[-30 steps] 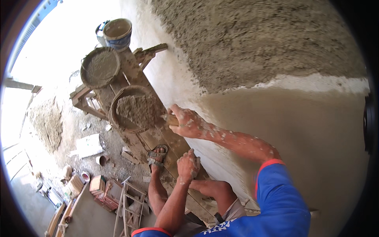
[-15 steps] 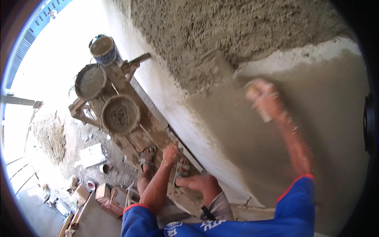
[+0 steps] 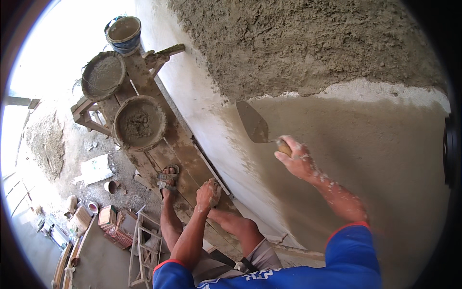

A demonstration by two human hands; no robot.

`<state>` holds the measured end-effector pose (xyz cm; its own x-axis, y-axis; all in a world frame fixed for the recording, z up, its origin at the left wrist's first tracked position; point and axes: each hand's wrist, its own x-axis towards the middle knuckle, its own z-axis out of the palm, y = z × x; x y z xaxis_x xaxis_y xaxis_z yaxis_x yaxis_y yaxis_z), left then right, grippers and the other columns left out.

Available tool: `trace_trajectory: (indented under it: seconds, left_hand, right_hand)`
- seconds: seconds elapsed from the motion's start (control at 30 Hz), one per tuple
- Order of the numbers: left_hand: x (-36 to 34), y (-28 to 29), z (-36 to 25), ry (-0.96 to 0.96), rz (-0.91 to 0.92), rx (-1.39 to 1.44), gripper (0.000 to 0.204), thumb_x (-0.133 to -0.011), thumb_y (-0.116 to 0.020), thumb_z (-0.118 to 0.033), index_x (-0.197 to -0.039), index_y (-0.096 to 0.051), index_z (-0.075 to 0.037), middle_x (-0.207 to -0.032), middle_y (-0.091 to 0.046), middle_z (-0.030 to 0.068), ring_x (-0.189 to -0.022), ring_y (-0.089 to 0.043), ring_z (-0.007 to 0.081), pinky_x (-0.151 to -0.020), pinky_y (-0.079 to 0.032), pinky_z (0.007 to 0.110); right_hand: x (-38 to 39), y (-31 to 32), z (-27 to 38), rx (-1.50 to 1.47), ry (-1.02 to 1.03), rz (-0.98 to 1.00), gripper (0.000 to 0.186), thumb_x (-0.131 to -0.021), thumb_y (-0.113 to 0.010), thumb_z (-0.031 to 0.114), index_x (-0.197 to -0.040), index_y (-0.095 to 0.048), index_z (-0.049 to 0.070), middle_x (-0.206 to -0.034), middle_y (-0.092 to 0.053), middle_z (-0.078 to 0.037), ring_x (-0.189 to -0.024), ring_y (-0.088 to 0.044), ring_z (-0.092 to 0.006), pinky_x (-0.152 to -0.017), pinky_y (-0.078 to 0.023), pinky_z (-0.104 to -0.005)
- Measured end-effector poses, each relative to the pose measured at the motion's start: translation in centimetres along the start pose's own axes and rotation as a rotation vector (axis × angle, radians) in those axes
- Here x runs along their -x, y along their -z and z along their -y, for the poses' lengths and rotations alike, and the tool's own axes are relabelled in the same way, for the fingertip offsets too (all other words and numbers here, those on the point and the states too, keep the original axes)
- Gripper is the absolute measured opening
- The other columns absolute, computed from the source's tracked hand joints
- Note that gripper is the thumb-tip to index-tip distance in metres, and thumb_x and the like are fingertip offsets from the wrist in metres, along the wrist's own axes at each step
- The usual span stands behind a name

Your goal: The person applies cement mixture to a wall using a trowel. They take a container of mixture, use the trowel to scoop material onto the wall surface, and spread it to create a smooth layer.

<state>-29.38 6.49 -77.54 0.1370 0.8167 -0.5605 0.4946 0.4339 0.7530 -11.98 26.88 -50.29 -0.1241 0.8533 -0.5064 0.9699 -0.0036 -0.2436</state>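
Observation:
My right hand (image 3: 297,159) is wrapped round the wooden handle of a pointed trowel (image 3: 252,123). The blade lies against or just over the smooth, damp plaster (image 3: 337,139) on the wall, below a band of rough mortar (image 3: 308,43). Flecks of mortar cover that wrist and forearm. Low over the planks, near my knee, my left hand (image 3: 207,195) is closed; a greyish edge shows beside its fingers, but what it is cannot be made out. Nearest to this hand on the planks is a round pan of mortar (image 3: 161,130).
Under my sandalled feet runs a plank scaffold (image 3: 180,159). A second mortar pan (image 3: 86,89) and a bucket (image 3: 127,47) stand at its far end. Down on the left are a sand heap (image 3: 45,144), a white sack (image 3: 96,168), stacked tiles (image 3: 115,226) and a wooden ladder-like frame (image 3: 144,250).
My right hand has come down and left from the rough mortar's lower edge, and the trowel blade now shows plainly. My left hand stays closed near my knee. The whole view has shifted slightly.

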Motion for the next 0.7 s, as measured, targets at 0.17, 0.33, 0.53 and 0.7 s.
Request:
trace_trajectory:
  seconds: [0.17,0.33,0.53,0.7]
  left_hand:
    - [0.7,0.1,1.1,0.077,0.017,0.036,0.032,-0.086,-0.060,-0.028,-0.110,-0.056,-0.006,-0.099,-0.064,0.0213,-0.092,-0.063,0.0386,-0.077,-0.050,0.048]
    - [0.2,-0.3,0.8,0.002,-0.021,0.099,0.029,-0.085,-0.062,-0.027,-0.105,-0.056,-0.007,-0.098,-0.065,0.0191,-0.091,-0.063,0.0382,-0.076,-0.051,0.048]
    - [-0.6,-1.3,0.7,0.054,0.033,0.027,0.036,-0.087,-0.060,-0.031,-0.112,-0.054,-0.004,-0.099,-0.067,0.0203,-0.095,-0.063,0.0386,-0.078,-0.052,0.045]
    - [-0.8,-1.8,0.0,0.037,0.026,0.002,0.041,-0.085,-0.061,-0.031,-0.116,-0.054,-0.004,-0.101,-0.066,0.0197,-0.096,-0.063,0.0379,-0.080,-0.051,0.045]
  right_hand:
    - [-4.4,-2.7,-5.4,-0.011,-0.027,-0.157,0.047,-0.082,-0.069,0.022,-0.122,-0.054,0.001,-0.089,-0.063,-0.017,-0.062,-0.061,-0.0229,-0.061,-0.051,-0.0370]
    - [-2.9,3.0,-5.7,-0.096,-0.226,-0.306,0.047,-0.082,-0.069,0.019,-0.123,-0.055,0.002,-0.096,-0.066,-0.019,-0.077,-0.066,-0.0269,-0.069,-0.053,-0.0374]
    - [2.2,8.9,-0.6,-0.157,-0.331,-0.400,0.046,-0.084,-0.069,0.017,-0.124,-0.055,0.000,-0.087,-0.063,-0.012,-0.058,-0.061,-0.0127,-0.048,-0.049,-0.0267]
    - [6.2,12.9,1.1,0.381,-0.066,-0.635,0.047,-0.083,-0.069,0.014,-0.126,-0.053,0.004,-0.102,-0.066,-0.017,-0.095,-0.064,-0.0328,-0.086,-0.051,-0.0432]
